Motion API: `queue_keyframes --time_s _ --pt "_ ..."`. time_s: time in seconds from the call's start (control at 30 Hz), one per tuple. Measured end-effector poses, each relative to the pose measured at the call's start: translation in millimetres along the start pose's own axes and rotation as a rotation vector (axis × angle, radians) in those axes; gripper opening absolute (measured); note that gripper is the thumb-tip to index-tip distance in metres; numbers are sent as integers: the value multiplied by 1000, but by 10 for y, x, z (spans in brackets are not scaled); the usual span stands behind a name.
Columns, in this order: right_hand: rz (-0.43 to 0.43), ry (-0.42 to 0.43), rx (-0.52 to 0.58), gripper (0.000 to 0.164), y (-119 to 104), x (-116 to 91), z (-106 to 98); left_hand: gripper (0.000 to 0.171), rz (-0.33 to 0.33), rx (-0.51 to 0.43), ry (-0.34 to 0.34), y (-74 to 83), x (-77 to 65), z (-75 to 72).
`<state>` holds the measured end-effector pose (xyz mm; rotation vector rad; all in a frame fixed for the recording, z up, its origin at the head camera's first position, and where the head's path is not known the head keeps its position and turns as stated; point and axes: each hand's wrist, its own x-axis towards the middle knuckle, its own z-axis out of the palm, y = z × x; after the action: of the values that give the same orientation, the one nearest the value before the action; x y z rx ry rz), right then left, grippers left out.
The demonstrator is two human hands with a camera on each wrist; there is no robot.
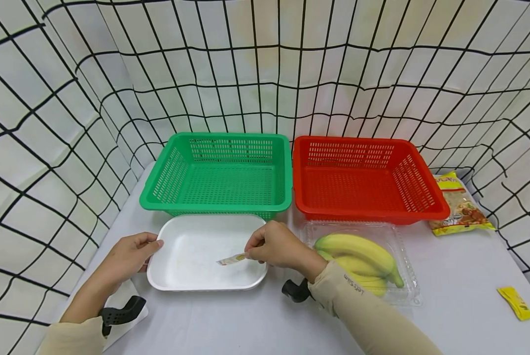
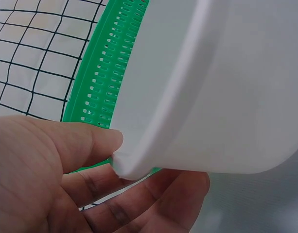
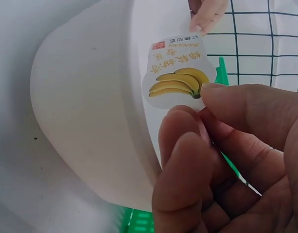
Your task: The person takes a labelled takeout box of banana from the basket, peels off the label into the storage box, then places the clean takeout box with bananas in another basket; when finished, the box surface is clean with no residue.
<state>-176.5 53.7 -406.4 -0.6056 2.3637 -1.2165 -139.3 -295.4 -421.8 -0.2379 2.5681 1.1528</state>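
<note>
A shallow white tray point(image 1: 189, 241) lies at the middle left of the table. At its left edge my left hand point(image 1: 127, 256) grips the rim, thumb on top and fingers underneath, as the left wrist view shows. My right hand point(image 1: 280, 249) pinches a small banana label point(image 3: 180, 73) between thumb and fingers, above the tray's right part. The label is white, with printed bananas and lettering. Near the right forearm, a bunch of bananas point(image 1: 358, 256) lies in a clear plastic container point(image 1: 408, 278), partly covered by the sleeve.
Behind the tray stands a green basket point(image 1: 216, 207), with a red basket point(image 1: 371, 216) beside it. Farther right are a snack bag point(image 1: 462, 209) and a small yellow packet point(image 1: 516, 303). White paper point(image 1: 136, 318) lies below the left wrist. Black wire mesh point(image 1: 278, 84) borders the table.
</note>
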Motion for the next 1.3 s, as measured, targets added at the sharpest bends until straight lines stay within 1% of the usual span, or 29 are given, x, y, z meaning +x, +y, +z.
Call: queue_keyframes --time_s 0.3,0.83,1.0,1.13,1.3 --pt "3 -2 24 10 9 25 63 53 1 -5 -3 -12 -1 3" --pt "-10 -4 50 10 22 19 63 53 -2 0 4 -6 -5 4" --pt "-8 -5 43 8 14 14 55 53 -3 3 4 -7 -8 7" --pt "-8 -4 29 3 11 15 50 53 -3 3 5 -2 -12 10" --pt "-7 0 27 4 14 19 49 51 -1 10 7 5 -12 10"
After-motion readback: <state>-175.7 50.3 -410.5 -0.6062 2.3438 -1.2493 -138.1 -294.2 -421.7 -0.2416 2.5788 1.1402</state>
